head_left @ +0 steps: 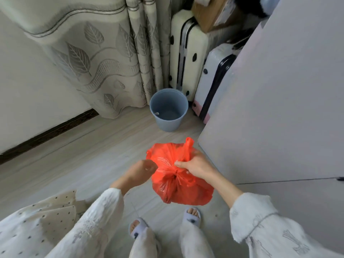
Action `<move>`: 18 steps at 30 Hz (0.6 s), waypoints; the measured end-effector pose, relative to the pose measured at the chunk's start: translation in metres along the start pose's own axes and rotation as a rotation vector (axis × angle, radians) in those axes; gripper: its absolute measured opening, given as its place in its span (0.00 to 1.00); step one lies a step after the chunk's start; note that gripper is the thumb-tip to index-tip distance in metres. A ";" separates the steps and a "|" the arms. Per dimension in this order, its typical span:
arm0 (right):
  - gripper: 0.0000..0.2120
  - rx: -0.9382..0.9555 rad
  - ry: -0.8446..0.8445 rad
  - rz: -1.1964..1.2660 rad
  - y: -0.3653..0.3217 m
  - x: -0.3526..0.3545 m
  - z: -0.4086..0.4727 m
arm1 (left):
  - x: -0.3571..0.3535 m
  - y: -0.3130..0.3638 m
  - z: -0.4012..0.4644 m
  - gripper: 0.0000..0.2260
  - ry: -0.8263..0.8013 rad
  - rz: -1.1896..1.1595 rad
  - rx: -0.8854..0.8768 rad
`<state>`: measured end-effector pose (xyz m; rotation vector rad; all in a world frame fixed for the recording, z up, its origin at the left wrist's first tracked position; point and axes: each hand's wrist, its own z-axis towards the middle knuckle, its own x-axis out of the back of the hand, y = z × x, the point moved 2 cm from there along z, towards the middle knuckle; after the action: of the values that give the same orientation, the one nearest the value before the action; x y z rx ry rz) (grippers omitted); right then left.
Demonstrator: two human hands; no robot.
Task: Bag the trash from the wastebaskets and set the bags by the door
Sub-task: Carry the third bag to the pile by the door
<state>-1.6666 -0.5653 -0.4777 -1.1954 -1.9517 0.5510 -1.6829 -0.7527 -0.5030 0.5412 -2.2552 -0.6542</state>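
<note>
A full red plastic trash bag (178, 185) hangs in front of me above the floor, its top gathered into a knot. My right hand (195, 166) grips the gathered neck and one handle loop that sticks up. My left hand (143, 169) is at the bag's left side, blurred, fingers curled near the plastic; whether it holds the bag is unclear. A blue-grey wastebasket (168, 109) stands on the floor beyond, unlined, with only a small scrap inside.
Two hard suitcases (188, 51) (214, 79) stand behind the wastebasket, a cardboard box (208, 13) on top. A leaf-patterned curtain (96, 58) hangs at left. A grey cabinet side (275, 108) rises at right. My slippered feet (137, 228) stand on the wood floor; dotted bedding (55, 207) lies lower left.
</note>
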 end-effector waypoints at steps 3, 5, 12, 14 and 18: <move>0.08 0.004 0.081 0.009 -0.024 0.039 -0.064 | 0.016 0.048 -0.048 0.11 0.067 -0.056 -0.067; 0.09 -0.017 0.148 0.024 -0.028 0.061 -0.103 | 0.019 0.074 -0.075 0.10 0.069 -0.065 -0.118; 0.16 -0.141 0.482 0.258 0.015 0.110 -0.219 | 0.000 0.165 -0.130 0.10 -0.070 -0.128 -0.403; 0.14 -0.170 0.577 0.326 0.032 0.112 -0.252 | -0.011 0.184 -0.144 0.11 -0.170 -0.101 -0.489; 0.17 -0.254 0.750 0.410 0.069 0.106 -0.322 | -0.048 0.216 -0.167 0.13 -0.318 -0.038 -0.575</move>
<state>-1.4023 -0.4486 -0.2880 -1.6764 -1.1613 0.0168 -1.5693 -0.6063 -0.2969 0.2018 -2.1906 -1.4274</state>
